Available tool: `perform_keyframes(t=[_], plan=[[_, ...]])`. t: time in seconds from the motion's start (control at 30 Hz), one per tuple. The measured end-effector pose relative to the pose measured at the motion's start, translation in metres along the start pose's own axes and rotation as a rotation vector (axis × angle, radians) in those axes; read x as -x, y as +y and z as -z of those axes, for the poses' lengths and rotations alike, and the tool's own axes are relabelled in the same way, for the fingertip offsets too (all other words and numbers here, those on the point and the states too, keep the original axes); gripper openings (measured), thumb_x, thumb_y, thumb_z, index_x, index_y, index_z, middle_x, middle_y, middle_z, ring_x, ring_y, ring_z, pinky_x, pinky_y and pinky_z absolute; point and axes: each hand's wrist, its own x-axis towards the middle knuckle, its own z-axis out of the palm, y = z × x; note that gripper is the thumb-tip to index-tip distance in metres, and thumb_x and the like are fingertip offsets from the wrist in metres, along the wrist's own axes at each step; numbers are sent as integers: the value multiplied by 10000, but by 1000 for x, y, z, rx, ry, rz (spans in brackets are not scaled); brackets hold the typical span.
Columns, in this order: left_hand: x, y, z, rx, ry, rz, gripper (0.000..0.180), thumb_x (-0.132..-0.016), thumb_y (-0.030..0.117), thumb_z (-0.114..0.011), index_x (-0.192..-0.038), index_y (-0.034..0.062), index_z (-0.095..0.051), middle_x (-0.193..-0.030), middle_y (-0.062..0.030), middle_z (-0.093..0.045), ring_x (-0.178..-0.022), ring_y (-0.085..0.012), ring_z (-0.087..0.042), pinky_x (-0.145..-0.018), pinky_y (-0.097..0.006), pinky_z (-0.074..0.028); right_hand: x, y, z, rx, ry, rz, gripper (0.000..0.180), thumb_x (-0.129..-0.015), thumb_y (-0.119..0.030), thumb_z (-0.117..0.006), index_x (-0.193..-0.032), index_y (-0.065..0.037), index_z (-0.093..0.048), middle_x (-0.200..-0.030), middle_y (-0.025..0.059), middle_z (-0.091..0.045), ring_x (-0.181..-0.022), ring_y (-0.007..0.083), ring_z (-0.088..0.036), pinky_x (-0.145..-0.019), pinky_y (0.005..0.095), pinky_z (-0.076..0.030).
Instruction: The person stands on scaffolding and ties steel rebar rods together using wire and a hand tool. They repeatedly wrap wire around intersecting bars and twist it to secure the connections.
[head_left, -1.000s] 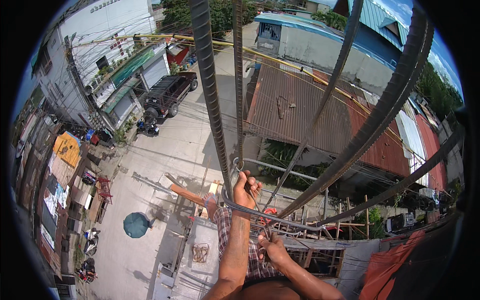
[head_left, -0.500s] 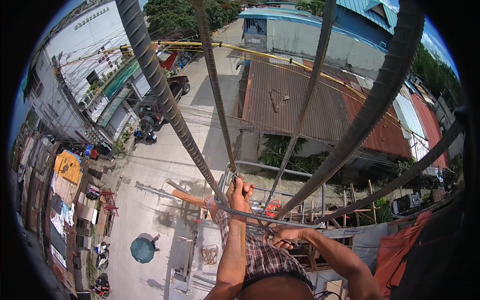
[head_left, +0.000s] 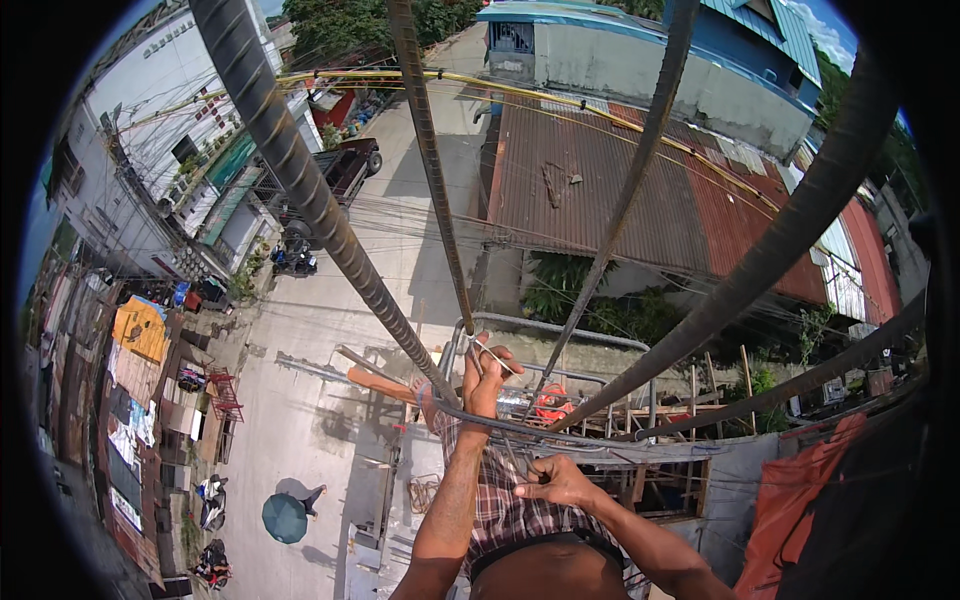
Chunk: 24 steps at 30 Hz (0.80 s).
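My left hand [head_left: 485,388] is closed in a pinch on a thin, pale tie wire [head_left: 494,354], beside the foot of a ribbed rebar [head_left: 437,190] at the bent steel stirrup [head_left: 470,325]. The left forearm reaches over the near side of a curved steel stirrup [head_left: 540,435]. Lower and to the right, my right hand [head_left: 560,482] is curled in front of checked shorts [head_left: 510,535]. Thin dark metal shows beside its fingers, but what it holds cannot be made out. Several more upright rebars, such as a thick one [head_left: 320,215], rise around the hands.
Far below lies a concrete street [head_left: 290,390] with a person under a dark umbrella [head_left: 285,518]. Yellow-sleeved cables [head_left: 540,95] cross ahead, above a rusty corrugated roof [head_left: 610,200]. An orange cloth [head_left: 800,505] hangs at right; timber framing [head_left: 665,487] sits beneath.
My right hand has drawn back toward my body, away from the stirrup. The pale wire now shows across my left fingers, which have turned and spread a little. The whole view has shifted slightly.
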Motion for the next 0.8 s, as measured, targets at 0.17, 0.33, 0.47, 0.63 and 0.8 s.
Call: perform_keyframes(t=[0.17, 0.33, 0.47, 0.63, 0.8], plan=[[70, 12, -1, -350, 62, 200, 600, -961, 473, -479, -1321, -4, -422, -1177, -199, -572, -993, -261, -627, -931, -389, -455, 17, 6, -17, -593, -208, 22, 483, -819, -386, -747, -567, -100, -451, -514, -54, -414, -462, 54, -371, -431, 232, -250], [93, 64, 36, -574, 630, 166, 350, -993, 318, -488, -957, -1, -627, -613, -54, -597, -510, -126, -553, -526, -241, -462, 16, 21, -17, -859, -210, 190, 377, -849, -348, -713, -673, -56, -554, -598, -34, -448, -526, 57, -388, -469, 248, -268], [-18, 66, 59, -67, 73, 104, 544, -1010, 460, -387, -1314, 19, -479, -1216, -101, -545, -1140, -201, -508, -958, -342, -429, 29, 13, -34, -477, 257, 161, 418, -844, -416, -708, -740, -32, -577, -648, -22, -450, -622, 71, -382, -539, 269, -303], [-71, 27, 52, -74, -167, 285, 723, -958, 617, -335, -1060, -41, -616, -680, -80, -613, -691, -173, -603, -741, -287, -504, 43, -10, -30, 113, 619, 294, 397, -833, -373, -712, -903, 6, -616, -704, 104, -550, -611, 216, -545, -554, 349, -435], [-73, 20, 50, 28, -23, 263, 531, -963, 551, -441, -810, 60, -570, -640, -33, -577, -571, -102, -493, -530, -238, -398, 41, -33, -12, 328, 579, 404, 382, -819, -347, -723, -937, -1, -612, -746, 164, -599, -668, 364, -608, -569, 398, -464]])
